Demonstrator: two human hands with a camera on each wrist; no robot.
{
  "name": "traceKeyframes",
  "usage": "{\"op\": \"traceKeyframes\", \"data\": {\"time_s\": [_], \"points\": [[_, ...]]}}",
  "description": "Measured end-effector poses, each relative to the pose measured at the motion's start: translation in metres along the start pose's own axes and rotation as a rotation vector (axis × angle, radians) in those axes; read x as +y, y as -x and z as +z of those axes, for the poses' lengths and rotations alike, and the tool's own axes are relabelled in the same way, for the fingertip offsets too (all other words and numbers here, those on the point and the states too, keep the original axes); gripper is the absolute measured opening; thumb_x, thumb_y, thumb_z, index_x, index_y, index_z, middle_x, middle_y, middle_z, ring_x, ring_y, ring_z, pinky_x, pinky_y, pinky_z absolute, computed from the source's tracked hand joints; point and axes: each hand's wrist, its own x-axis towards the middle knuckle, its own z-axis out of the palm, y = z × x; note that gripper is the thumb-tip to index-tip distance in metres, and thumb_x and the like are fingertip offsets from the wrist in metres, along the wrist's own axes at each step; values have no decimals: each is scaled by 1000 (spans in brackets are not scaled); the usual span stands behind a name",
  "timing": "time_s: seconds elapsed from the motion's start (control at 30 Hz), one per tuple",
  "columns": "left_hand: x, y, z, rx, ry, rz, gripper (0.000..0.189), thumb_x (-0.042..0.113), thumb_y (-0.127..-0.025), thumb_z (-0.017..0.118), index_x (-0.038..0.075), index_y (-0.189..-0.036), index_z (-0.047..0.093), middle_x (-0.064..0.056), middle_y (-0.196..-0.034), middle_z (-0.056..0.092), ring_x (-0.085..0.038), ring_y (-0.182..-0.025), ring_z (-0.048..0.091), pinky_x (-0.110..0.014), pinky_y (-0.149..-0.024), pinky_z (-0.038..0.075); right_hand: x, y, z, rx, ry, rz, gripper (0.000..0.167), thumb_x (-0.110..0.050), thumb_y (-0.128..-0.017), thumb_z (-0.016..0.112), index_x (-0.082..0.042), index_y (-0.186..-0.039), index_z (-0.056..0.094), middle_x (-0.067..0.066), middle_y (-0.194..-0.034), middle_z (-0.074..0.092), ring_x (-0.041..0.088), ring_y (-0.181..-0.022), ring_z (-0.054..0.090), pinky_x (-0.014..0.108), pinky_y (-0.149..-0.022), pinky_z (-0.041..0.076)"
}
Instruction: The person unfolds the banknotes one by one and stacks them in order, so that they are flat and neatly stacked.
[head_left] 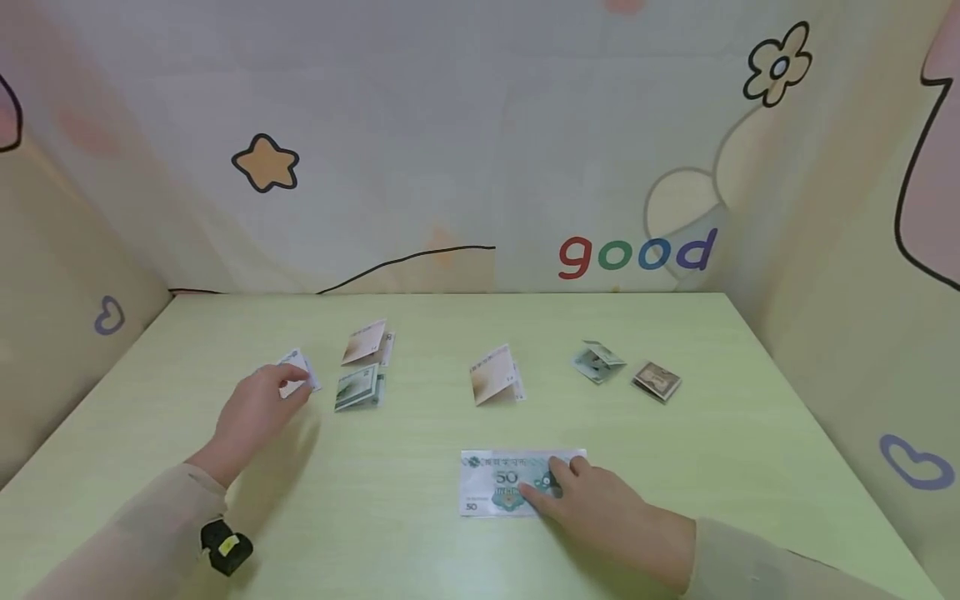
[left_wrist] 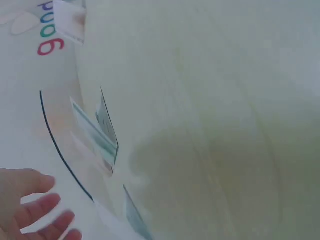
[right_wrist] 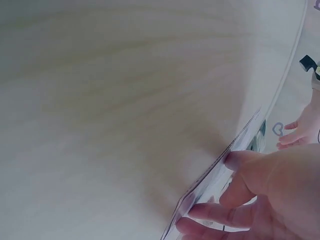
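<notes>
Resting right hand spread-fingered on 50 banknote, leaving edge free left of thumb; poising left hand with parted fingers at folded banknote, with open tabletop between.

The right hand is covering part of the flat note; the left hand is partly hiding a paper.

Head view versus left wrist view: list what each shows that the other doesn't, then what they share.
Only the head view shows the right hand, the flat 50 note it touches, and the star and flower drawings.
Only the left wrist view shows a row of separate fingertips on the left hand.
Both show the left hand, folded notes and the "good" lettering.
</notes>
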Motion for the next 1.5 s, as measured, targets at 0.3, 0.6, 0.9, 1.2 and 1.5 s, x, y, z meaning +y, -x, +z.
{"op": "traceKeyframes", "data": {"time_s": [0.3, 0.6, 0.9, 1.2, 1.5], "points": [[-17, -11, 1, 9, -212, -103, 50, 28, -85, 67, -5, -118, 49, -30, -115, 44, -44, -100, 41, -52, -68, 45, 0, -2, -3, 8, 11, -15, 45, -11, -89, 58, -26, -131, 55, 17, -111, 54, 32, -89, 55, 34, -64, 51], [-24, -38, 11, -23, -362, -32, 47, 24, -85, 67, -9, -110, 46, -28, -100, 50, -43, -87, 50, -52, -58, 47, 1, -2, -3, -6, 17, -9, 45, -12, -89, 58, -27, -131, 55, 17, -112, 55, 31, -89, 54, 35, -64, 51], [-22, -39, -2, -24, -422, -12, 11, -3, -88, 47, -9, -97, 51, -25, -83, 58, -34, -67, 59, -45, -46, 46, 1, -2, -1, -22, -2, -4, 47, -11, -89, 57, -28, -133, 53, 17, -113, 52, 32, -92, 54, 35, -64, 51], [-31, -39, -26, -16, -334, -93, 13, -1, -86, 46, -6, -78, 55, -20, -70, 58, -28, -58, 52, -40, -43, 42, -2, 1, -1, -25, -49, 31, 46, -13, -88, 59, -26, -133, 53, 17, -127, 49, 32, -100, 54, 35, -67, 52], [-46, -25, -38, 178, -193, -108, 26, 1, -88, 44, -11, -101, 61, -30, -95, 62, -32, -68, 56, -42, -55, 45, 5, -5, -3, 2, -25, -74, 40, -14, -89, 59, -20, -128, 58, 7, -122, 50, 25, -104, 53, 34, -75, 51]]}}
